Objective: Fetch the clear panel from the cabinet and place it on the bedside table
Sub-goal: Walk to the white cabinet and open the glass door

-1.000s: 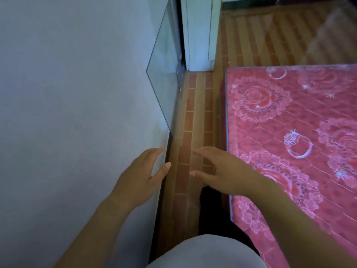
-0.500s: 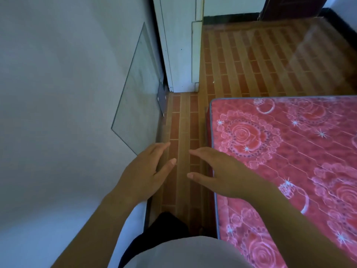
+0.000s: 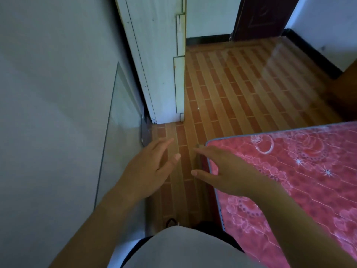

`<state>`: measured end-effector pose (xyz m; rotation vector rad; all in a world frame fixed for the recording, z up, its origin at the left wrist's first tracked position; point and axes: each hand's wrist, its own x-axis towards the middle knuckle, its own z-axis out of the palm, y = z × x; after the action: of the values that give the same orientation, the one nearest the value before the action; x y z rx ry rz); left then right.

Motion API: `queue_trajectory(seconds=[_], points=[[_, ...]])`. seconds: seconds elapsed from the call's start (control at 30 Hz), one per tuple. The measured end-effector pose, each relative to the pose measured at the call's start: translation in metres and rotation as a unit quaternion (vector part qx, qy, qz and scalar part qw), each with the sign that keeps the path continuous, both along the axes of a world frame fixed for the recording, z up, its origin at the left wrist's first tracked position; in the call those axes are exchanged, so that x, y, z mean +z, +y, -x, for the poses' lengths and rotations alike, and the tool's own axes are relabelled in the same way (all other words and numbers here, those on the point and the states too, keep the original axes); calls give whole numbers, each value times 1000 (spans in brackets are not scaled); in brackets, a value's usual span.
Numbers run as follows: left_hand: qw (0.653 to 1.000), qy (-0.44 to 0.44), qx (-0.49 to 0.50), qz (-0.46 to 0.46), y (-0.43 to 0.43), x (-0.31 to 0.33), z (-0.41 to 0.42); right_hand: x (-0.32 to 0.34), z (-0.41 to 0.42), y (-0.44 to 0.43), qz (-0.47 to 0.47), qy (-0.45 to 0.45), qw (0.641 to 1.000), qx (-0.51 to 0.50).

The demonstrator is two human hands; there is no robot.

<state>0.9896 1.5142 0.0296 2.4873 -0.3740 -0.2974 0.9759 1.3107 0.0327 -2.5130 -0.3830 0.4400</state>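
Observation:
The clear panel (image 3: 120, 120), a sheet of glass, leans upright against the grey wall on the left, its bottom edge on the floor beside the white cabinet (image 3: 156, 60). My left hand (image 3: 148, 167) hovers just right of the panel's lower part, fingers spread, palm turned towards it, holding nothing. My right hand (image 3: 222, 171) is stretched out over the floor strip at the mattress corner, also open and empty. The bedside table is not in view.
A pink flowered mattress (image 3: 289, 180) fills the right side. A narrow strip of brick-patterned floor (image 3: 231, 89) runs between wall and bed, widening beyond. A dark door (image 3: 262, 14) stands at the far end. My legs are at the bottom.
I have stepped forward along the wall; the panel, cabinet and mattress corner have come nearer and lower in view. Both hands stay outstretched and empty, the left now beside the panel.

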Motion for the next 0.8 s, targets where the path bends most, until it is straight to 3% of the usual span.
queue_trajectory(seconds=[0.43,0.8], points=[[1000,18,-9,10,-1,-11,-253,0,-245,-9,-50,2,998,-31],[996,76,-37,38,-56,-3,-434,-14,-425,-62,-59,26,997,-47]])
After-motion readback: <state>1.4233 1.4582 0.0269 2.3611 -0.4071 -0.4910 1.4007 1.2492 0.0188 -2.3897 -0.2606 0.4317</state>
